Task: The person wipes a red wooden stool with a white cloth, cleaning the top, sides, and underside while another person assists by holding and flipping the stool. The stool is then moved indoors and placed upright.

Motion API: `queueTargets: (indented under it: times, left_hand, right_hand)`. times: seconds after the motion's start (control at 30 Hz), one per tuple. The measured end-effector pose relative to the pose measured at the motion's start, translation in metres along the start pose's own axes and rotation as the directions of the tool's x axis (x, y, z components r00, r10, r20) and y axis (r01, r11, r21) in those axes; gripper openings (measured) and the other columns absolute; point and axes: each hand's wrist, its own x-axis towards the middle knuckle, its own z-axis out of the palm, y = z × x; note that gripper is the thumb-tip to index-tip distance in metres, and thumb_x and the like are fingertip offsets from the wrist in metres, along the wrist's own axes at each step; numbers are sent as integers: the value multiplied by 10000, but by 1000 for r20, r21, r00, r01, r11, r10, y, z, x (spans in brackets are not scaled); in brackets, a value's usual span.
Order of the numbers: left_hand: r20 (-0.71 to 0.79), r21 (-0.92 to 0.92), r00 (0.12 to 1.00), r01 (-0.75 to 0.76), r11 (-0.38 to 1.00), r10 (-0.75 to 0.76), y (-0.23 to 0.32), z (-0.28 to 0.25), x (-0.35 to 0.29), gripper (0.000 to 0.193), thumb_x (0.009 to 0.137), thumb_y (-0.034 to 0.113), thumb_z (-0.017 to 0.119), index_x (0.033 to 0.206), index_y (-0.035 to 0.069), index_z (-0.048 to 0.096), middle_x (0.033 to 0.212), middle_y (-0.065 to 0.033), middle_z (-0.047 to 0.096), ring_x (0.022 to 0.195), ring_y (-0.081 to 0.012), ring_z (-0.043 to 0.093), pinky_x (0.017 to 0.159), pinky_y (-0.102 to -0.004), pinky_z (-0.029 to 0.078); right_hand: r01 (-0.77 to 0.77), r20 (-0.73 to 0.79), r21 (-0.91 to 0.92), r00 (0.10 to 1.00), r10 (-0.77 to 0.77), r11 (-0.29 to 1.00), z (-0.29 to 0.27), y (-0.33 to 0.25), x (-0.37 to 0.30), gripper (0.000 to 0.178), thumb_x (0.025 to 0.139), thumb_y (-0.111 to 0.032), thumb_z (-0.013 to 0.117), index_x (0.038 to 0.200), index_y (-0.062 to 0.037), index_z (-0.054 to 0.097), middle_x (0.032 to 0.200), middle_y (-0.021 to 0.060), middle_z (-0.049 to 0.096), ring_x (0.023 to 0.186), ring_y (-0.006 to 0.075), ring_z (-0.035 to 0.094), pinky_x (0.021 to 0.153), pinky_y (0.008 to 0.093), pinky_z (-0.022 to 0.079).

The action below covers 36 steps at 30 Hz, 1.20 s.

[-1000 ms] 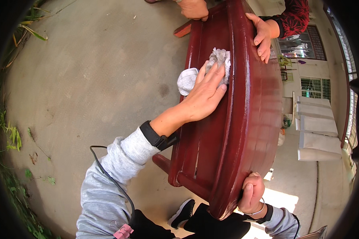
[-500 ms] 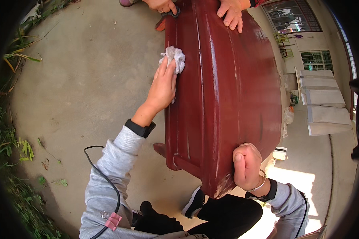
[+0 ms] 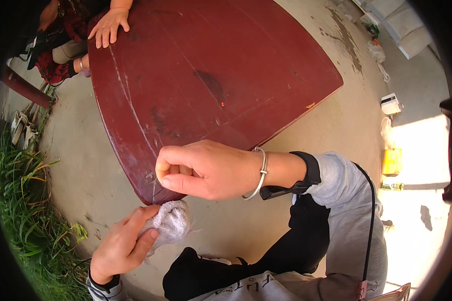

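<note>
A dark red wooden table [image 3: 246, 65] with a worn, scratched top spreads out in front of me, one corner pointing toward me. Just off that corner, my left hand [image 3: 123, 246] is closed on a crumpled white cloth [image 3: 171, 220], fingers and thumb pinching its left side. My right hand [image 3: 206, 168] is above the near part of the tabletop, fingers curled into a loose fist with nothing showing in them. It hides part of the top's near edge. Whether it touches the wood I cannot tell. A silver bangle [image 3: 262, 173] circles my right wrist.
At the far left, another person's hand [image 3: 109, 26] lies flat on the tabletop. Green plants [image 3: 22, 200] border the concrete floor [image 3: 75, 155] on the left. A yellow container [image 3: 391, 160] and a white box [image 3: 390, 104] stand on the floor at right.
The table now shows its broad top at another angle. My left hand and the cloth have gone from its long side to the near corner. My right fist has moved left over the top.
</note>
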Motion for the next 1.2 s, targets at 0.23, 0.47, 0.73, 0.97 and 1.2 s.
queueTargets:
  times: [0.23, 0.47, 0.73, 0.97, 1.2]
  left_hand:
    - [-312, -399, 947, -201, 895, 74, 193, 66, 204, 1032, 847, 673, 483, 1514, -2, 78, 1492, -241, 283, 1358, -334, 372, 1112, -448, 298]
    - [72, 195, 957, -289, 937, 280, 270, 121, 412, 843, 909, 523, 496, 1514, 32, 175, 1467, -225, 362, 1260, -310, 490, 1058, -413, 363]
    - [222, 741, 973, -213, 637, 67, 241, 157, 474, 1137, 638, 344, 825, 1488, -34, 172, 1523, -336, 97, 1392, -503, 178, 1125, -547, 171]
    - [143, 848, 989, -101, 519, -41, 236, 172, 475, 1292, 638, 576, 791, 1481, -68, 52, 1498, -399, 43, 1382, -559, 123, 1104, -614, 137]
    - [96, 859, 994, -104, 501, 43, 222, 173, 461, 1215, 749, 721, 597, 1482, -70, 38, 1482, -421, 45, 1378, -555, 136, 1082, -634, 158]
  right_hand:
    - [368, -508, 63, 812, -288, 928, -155, 14, -165, 750, 858, -277, 688, 1450, -49, 288, 1342, 128, 414, 1186, 247, 502, 951, 391, 471]
    - [426, -892, 268, 449, 55, 864, -296, 123, -338, 741, 875, -213, 631, 1480, -47, 235, 1374, 157, 453, 1214, 278, 508, 1019, 426, 434]
    - [500, -809, 569, 482, 337, 653, -336, 323, -367, 605, 899, -64, 579, 1448, -94, 327, 1312, 97, 515, 1167, 209, 530, 971, 329, 451]
    - [114, -804, -76, 581, -128, 991, -306, 354, -300, 671, 728, 114, 553, 1360, -96, 468, 1333, 143, 498, 1187, 316, 508, 1009, 378, 415]
    - [204, -557, 652, 782, 279, 730, -269, 368, -390, 542, 776, 71, 591, 1290, -94, 535, 1286, 126, 510, 1197, 328, 505, 991, 381, 438]
